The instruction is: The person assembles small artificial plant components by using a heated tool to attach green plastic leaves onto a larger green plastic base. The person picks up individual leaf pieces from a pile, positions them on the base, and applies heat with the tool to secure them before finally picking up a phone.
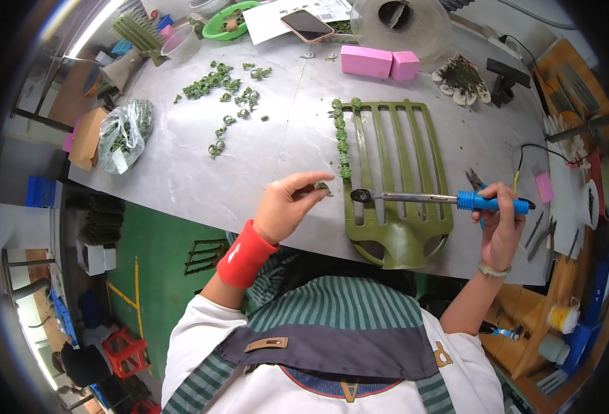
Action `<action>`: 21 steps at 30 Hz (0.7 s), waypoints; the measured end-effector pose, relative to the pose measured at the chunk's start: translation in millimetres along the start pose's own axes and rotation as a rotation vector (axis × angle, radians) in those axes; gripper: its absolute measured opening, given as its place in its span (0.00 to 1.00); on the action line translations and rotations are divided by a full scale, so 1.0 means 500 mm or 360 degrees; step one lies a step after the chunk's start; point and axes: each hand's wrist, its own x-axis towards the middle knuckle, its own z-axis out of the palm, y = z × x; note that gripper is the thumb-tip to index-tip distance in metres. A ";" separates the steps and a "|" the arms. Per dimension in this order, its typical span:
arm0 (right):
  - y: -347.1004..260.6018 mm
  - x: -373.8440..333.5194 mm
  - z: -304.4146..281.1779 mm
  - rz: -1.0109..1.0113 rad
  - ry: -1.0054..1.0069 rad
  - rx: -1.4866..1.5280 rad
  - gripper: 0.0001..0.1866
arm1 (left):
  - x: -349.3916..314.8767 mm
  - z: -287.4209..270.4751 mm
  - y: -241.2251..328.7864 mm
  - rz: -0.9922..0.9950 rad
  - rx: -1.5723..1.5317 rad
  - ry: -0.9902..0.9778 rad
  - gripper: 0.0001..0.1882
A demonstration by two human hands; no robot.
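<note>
My left hand (pixel 287 203), a red band at its wrist, pinches a small green piece (pixel 321 186) between thumb and fingers. My right hand (pixel 500 219) is closed around the blue handle of a soldering-iron-like tool (pixel 420 197). The tool's dark, round, spoon-like tip lies over the left side of an olive-green slatted frame (pixel 404 241), which rests flat on the table. A row of small green pieces (pixel 342 145) lines the frame's far left bar. Farther back on the left lie several loose green ring-like pieces (pixel 215 83).
A clear bag of green pieces (pixel 126 134) stands at the left edge. Pink blocks (pixel 366 61), a phone (pixel 307 25) and a green basin (pixel 225 26) are at the back. Stained gloves (pixel 462 77) lie back right; pliers (pixel 475 179) lie beside my right hand.
</note>
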 end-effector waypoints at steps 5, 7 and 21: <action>0.016 0.003 -0.006 -0.0001 -0.0042 0.0053 0.14 | 0.013 0.044 -0.006 0.0270 0.0096 0.0157 0.11; 0.020 0.002 -0.003 0.0018 -0.0042 0.0063 0.14 | 0.022 0.049 -0.011 0.0742 0.0732 0.0269 0.12; 0.056 0.008 0.008 0.0038 -0.0160 0.0166 0.14 | 0.033 0.082 -0.010 0.0696 0.0840 0.0388 0.12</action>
